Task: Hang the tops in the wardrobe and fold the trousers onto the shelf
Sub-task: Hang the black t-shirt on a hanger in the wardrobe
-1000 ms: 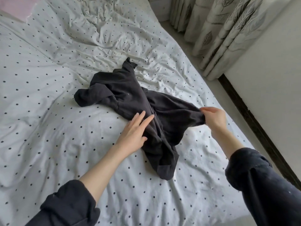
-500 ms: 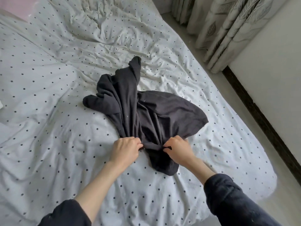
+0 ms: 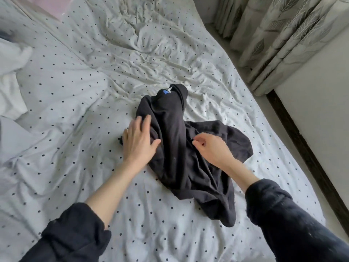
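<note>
We have a dark garment (image 3: 181, 148) lying crumpled near the middle of the bed (image 3: 75, 91), a blue label (image 3: 165, 91) showing at its far end; we cannot tell yet whether it is a top or trousers. Our left hand (image 3: 138, 142) lies flat on its left edge, fingers straight and spread, pressing the cloth down. Our right hand (image 3: 211, 146) sits on the middle of the cloth with fingers curled in, seemingly pinching a fold, though the pinch itself is hard to make out.

The risk, as we judge it, is that the twisted layers get pulled the wrong way, so the bundle tightens rather than opens; a thin pinch could also slip.

The spotted sheet (image 3: 151, 224) gives open room to the left and beyond. The bed's right edge is near the garment, with floor (image 3: 294, 138) and curtains (image 3: 273, 44) past it, so spreading rightward could let cloth slide off.
</note>
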A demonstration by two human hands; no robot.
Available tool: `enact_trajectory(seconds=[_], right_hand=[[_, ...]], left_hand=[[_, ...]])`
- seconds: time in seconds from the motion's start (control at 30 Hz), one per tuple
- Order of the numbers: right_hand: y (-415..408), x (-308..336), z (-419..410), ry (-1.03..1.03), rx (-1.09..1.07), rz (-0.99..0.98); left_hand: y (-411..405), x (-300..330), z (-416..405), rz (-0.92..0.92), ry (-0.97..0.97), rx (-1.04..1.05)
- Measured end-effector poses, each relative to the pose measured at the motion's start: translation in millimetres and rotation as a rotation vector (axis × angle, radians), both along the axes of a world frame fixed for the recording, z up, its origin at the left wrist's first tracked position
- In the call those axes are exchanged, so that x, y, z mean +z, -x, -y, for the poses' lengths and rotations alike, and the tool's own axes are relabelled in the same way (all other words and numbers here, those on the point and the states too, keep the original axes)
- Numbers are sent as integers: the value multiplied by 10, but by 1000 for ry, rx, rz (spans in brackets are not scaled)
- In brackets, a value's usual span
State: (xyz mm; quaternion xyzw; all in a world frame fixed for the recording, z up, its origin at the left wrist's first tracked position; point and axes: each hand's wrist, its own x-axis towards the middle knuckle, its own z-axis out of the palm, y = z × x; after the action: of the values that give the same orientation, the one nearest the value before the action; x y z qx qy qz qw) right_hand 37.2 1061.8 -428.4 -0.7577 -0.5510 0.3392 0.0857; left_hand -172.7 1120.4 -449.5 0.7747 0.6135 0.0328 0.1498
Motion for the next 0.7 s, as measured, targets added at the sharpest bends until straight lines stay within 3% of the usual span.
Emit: enact_trajectory(seconds=[0.07,0.1,0.2,0.3,0.43,0.5,0.57,0.7], right_hand=[[153,-1,-140,-63,8,-80],[245,-25,-190,-83,3,-97],[367,-58,-290,-57,-124,-266],[387,-66,-337,47,-251,-417],[515,-68,-372,157,-162,-328],[623,-137,-366,178,-75,-183],[688,-202,-320,145,-102,-93],[540,-143,-104,80,-265,-255]], left_hand=[[76,-40,-115,-24,345,206],[111,-72,-107,-52,416,215],[73,-25,133,-31,368,2],[-14,107,512,141,583,-253],[-22,262,565,134,832,-462],[26,313,500,178,918,-403],[127,293,415,186,878,-313],[398,122,182,180,547,-107]])
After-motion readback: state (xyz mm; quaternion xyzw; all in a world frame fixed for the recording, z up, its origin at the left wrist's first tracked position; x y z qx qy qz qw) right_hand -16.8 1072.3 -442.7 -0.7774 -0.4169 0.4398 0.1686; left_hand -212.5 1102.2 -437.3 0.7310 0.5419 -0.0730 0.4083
